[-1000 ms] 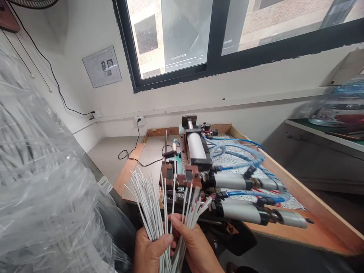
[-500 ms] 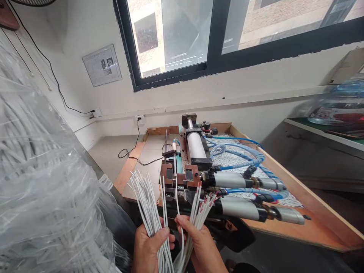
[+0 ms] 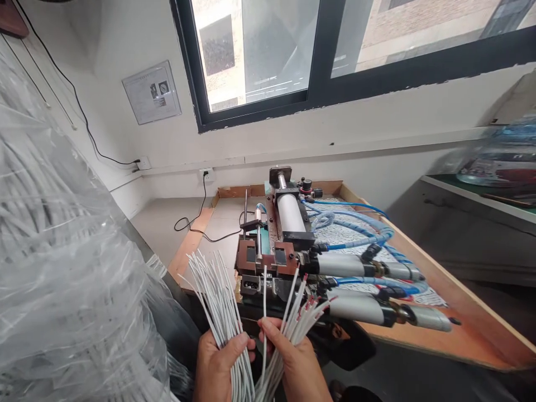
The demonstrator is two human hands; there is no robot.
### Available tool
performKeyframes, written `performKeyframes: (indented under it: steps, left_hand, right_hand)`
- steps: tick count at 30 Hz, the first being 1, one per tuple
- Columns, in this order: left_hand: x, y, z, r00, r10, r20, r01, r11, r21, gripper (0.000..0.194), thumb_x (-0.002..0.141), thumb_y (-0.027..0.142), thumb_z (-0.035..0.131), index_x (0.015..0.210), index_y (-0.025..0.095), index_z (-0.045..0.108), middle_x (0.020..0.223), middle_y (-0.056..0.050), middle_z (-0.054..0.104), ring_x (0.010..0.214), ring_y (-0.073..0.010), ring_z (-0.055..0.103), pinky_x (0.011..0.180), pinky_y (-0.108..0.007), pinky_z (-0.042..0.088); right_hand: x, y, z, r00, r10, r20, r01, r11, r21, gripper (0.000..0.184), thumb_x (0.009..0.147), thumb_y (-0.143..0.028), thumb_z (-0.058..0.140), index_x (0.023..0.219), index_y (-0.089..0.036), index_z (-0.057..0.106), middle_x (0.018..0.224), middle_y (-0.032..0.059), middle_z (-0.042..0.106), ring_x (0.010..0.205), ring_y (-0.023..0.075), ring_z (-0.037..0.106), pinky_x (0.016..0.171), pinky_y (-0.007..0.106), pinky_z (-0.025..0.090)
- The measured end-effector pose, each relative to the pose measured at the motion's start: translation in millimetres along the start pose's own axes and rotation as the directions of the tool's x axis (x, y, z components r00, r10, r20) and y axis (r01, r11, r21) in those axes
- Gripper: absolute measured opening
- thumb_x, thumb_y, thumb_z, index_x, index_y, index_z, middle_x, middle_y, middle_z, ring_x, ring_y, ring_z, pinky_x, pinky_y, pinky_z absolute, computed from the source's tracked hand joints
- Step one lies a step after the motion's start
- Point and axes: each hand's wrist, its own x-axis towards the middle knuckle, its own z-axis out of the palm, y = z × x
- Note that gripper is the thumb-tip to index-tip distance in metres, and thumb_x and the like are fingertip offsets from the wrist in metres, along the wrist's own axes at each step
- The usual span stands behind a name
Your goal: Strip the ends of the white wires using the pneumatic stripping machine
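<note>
My left hand (image 3: 221, 357) is closed around a fanned bundle of white cables (image 3: 220, 301), their plain ends pointing up. My right hand (image 3: 295, 357) grips a second bundle of white cables (image 3: 305, 321), several with red tips. Between its thumb and forefinger one single white cable (image 3: 264, 307) stands upright, apart from the bundle. The upper end of that cable is just in front of the brown jaw blocks (image 3: 285, 254) of a pneumatic machine (image 3: 291, 215). Both bundles converge at the bottom, between my hands, where their lower parts leave the view.
Silver air cylinders (image 3: 360, 307) stick out to the right of the machine, with blue hoses (image 3: 377, 234) behind. A wooden-edged tray (image 3: 473, 312) surrounds it. Plastic-wrapped cable bundles (image 3: 84, 268) rise on the left. A shelf (image 3: 481, 195) stands at the right.
The single cable's end has come back from between the jaw blocks toward me. A cable standing apart beside the left bundle no longer shows separately. Both hands stay nearly in place.
</note>
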Motion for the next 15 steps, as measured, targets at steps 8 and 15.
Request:
performKeyframes:
  steps: [8,15]
  left_hand:
    - [3.3,-1.3,0.3,1.0,-0.015,-0.011,0.015,0.999,0.035,0.017,0.05,0.022,0.072,0.063,0.014,0.064,0.048,0.0,0.064,0.047,-0.0167,0.06,0.049,-0.028,0.05]
    - [-2.6,-0.4,6.3,1.0,0.006,0.005,-0.006,1.0,0.02,0.021,0.044,0.021,0.074,0.059,0.013,0.063,0.04,0.001,0.06,0.037,-0.0133,0.054,0.039,-0.024,0.043]
  right_hand:
    - [16.5,-1.9,-1.5,0.997,0.078,0.002,-0.077,0.987,0.139,0.019,0.059,-0.03,0.07,0.058,-0.013,0.061,0.048,-0.0036,0.051,0.046,0.0098,0.043,0.048,0.022,0.036]
    - [8.1,-10.9,8.5,0.939,0.209,0.273,-0.247,0.963,0.111,0.022,0.063,-0.037,0.066,0.063,-0.016,0.057,0.043,-0.0074,0.041,0.035,0.0088,0.038,0.034,0.022,0.032]
